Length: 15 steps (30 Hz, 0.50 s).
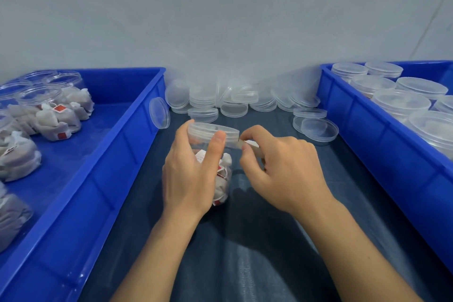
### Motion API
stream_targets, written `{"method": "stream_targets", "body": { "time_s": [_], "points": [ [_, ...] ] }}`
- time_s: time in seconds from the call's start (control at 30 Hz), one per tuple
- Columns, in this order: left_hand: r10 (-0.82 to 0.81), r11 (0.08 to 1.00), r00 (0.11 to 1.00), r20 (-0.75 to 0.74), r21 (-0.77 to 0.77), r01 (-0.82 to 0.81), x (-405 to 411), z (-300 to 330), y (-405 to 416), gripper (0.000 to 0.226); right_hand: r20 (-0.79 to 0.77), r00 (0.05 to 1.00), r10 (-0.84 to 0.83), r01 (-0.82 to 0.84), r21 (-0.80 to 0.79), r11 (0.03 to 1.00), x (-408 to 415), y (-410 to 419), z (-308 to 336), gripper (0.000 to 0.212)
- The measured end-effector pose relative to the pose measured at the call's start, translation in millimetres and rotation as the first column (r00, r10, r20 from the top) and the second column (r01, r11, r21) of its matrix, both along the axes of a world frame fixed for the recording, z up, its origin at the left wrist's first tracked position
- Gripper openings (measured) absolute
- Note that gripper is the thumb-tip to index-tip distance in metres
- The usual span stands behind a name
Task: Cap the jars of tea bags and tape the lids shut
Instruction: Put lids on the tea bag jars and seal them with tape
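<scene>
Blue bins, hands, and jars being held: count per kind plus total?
Blue bins: 2, left bin and right bin
Hands: 2, left hand and right hand
Held jar with lid: 1
Total: 5

Two bare forearms, left hand (190, 174), right hand (284, 174), no sleeves visible, short plain nails
</scene>
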<state>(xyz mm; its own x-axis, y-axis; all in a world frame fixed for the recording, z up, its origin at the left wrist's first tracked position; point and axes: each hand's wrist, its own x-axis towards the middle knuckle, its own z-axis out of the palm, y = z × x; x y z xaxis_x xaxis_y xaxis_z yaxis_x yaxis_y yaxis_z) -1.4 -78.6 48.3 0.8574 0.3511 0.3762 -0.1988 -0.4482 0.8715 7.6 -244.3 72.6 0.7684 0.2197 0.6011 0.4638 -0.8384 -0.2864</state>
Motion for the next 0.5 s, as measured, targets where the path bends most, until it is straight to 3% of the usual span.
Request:
{"method": "stream_targets", "body": {
  "time_s": [0.1,0.27,0.5],
  "points": [
    [-0.004,1.000,1.000,0.005,-0.004,0.004,0.0,-0.4,-0.1,0.057,-0.008,1.000,-0.023,0.023,-0.019,1.000,1.5,-0.8,-0.4,0.032],
    [-0.024,0.999,1.000,0.009,-0.030,0.024,0.3,-0.9,1.0,0.073,-0.037,0.999,-0.032,0.032,-0.002,0.999,2.6,-2.7,-2.5,0.037],
    [-0.062,0.996,0.998,0.003,-0.064,0.062,-0.9,1.0,-0.2,0.067,-0.129,0.991,-0.019,0.017,-0.010,1.000,4.9,-3.8,-3.1,0.042]
  ]
}}
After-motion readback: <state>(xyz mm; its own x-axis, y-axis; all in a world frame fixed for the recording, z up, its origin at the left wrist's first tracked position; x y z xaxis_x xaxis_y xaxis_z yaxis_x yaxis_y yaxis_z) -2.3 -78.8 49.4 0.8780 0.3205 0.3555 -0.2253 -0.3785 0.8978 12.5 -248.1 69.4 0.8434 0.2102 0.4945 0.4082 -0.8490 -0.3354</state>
